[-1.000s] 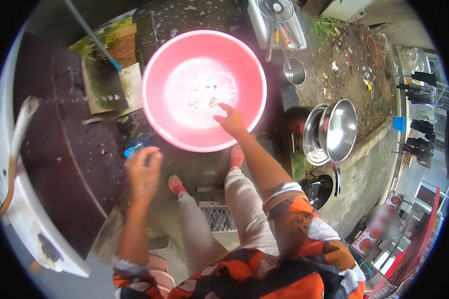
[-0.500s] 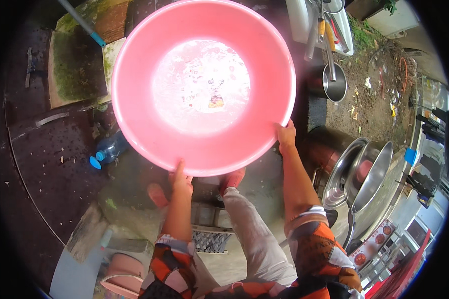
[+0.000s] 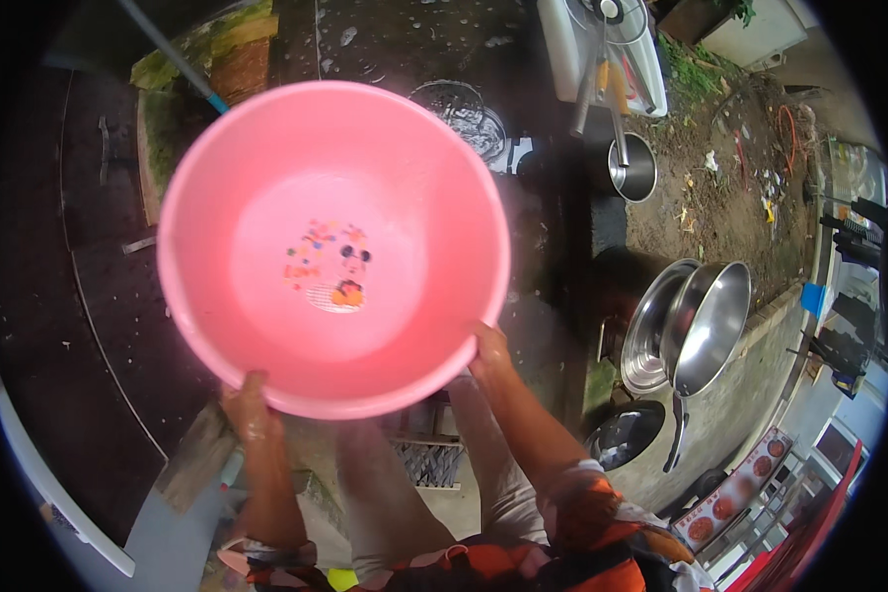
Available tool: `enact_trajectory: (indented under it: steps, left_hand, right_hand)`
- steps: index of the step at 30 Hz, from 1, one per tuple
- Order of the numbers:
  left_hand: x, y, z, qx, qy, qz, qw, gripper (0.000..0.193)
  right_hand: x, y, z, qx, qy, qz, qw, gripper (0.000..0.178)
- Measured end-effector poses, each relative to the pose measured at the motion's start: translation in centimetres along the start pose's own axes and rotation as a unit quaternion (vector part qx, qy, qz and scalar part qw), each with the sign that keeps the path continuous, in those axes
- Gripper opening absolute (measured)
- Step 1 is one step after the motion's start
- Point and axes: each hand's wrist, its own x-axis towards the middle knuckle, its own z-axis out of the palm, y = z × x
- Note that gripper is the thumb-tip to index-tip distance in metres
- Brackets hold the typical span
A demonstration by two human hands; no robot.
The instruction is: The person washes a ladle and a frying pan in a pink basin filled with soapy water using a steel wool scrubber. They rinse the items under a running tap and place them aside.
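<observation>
Head view: a pink basin point(image 3: 333, 247) fills the centre, lifted and tilted toward the camera (a cartoon sticker sits on its floor). The left hand point(image 3: 250, 407) clamps its rim at 7 o'clock, the right hand point(image 3: 490, 352) grips the rim at 4 o'clock. Steel bowls point(image 3: 696, 324) lean at 3 o'clock, with a dark pan point(image 3: 625, 436) below them.

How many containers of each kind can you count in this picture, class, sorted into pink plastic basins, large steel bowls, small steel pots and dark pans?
Pink plastic basin, held at its rim by the left hand and the right hand: 1
Large steel bowls: 2
Small steel pot: 1
Dark pan: 1
Total: 5
</observation>
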Motion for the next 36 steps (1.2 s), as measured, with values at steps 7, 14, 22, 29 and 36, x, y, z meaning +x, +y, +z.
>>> enact_trajectory:
  steps: [7, 14, 22, 29, 36]
  left_hand:
    - [5.4, 5.9, 8.2, -0.070, -0.119, 0.105, 0.985, 0.046]
    - [-0.1, 2.9, 6.4, -0.075, -0.124, 0.068, 0.987, 0.051]
    - [3.6, 7.7, 4.5, -0.138, -0.138, 0.115, 0.974, 0.048]
    - [7.8, 5.6, 14.5, -0.232, -0.275, 0.008, 0.933, 0.060]
    - [-0.5, -4.7, 11.3, -0.307, -0.243, -0.170, 0.904, 0.067]
  right_hand:
    - [7.7, -5.3, 10.4, 0.020, -0.090, -0.030, 0.995, 0.036]
    - [2.2, -7.4, 5.0, 0.030, -0.087, -0.084, 0.992, 0.044]
    - [2.5, -7.2, 13.0, 0.053, -0.158, -0.110, 0.980, 0.035]
    - [0.9, -17.9, 13.7, -0.019, -0.149, -0.278, 0.949, 0.029]
    - [-11.2, -17.8, 5.0, -0.081, 0.046, -0.359, 0.929, 0.061]
